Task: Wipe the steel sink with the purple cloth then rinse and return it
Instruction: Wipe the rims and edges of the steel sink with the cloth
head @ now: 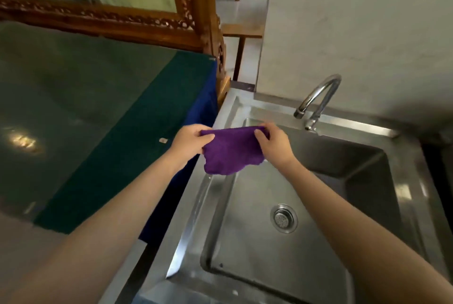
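Both hands, left hand (193, 140) and right hand (274, 143), pinch the upper edge of the purple cloth (231, 151), which hangs spread between them in the air above the far left rim of the steel sink (245, 242), near the spout of the tap (316, 100). No water is seen running and the basin looks dry. A loose pinch could drop the cloth toward the drain (284, 218); held bunched, it would probably wipe unevenly.
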Demonstrator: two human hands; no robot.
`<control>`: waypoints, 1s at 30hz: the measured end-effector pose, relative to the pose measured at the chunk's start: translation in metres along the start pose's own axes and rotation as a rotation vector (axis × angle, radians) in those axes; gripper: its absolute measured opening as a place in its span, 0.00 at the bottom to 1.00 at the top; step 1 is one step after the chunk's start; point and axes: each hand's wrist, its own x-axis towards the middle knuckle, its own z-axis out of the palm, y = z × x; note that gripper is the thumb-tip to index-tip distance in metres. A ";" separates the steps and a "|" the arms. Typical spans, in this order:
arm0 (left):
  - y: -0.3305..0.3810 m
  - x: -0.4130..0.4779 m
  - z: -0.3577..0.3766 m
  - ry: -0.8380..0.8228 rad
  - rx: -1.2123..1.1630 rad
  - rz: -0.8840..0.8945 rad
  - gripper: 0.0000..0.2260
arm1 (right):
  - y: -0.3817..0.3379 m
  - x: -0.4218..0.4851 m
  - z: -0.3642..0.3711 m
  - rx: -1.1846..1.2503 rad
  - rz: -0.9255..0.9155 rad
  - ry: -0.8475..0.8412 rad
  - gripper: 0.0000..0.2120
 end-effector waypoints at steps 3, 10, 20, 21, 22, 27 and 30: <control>-0.040 0.028 0.006 -0.009 0.090 -0.026 0.07 | 0.019 0.008 0.035 -0.009 0.104 0.031 0.12; -0.054 0.091 0.029 0.042 0.100 -0.015 0.09 | 0.058 0.040 0.069 -0.216 0.115 0.195 0.10; -0.056 0.188 0.055 0.153 0.392 0.131 0.10 | 0.097 0.142 0.088 -0.110 0.227 0.229 0.10; -0.056 0.197 0.056 0.161 0.410 0.137 0.10 | 0.100 0.153 0.091 -0.076 0.235 0.237 0.10; -0.057 0.207 0.058 0.172 0.421 0.143 0.10 | 0.100 0.165 0.093 -0.040 0.238 0.241 0.10; -0.073 0.240 0.062 0.188 0.435 0.138 0.12 | 0.104 0.191 0.117 0.023 0.083 0.006 0.26; -0.092 0.231 0.064 0.129 0.470 0.238 0.21 | 0.125 0.175 0.148 -0.399 -0.041 -0.245 0.32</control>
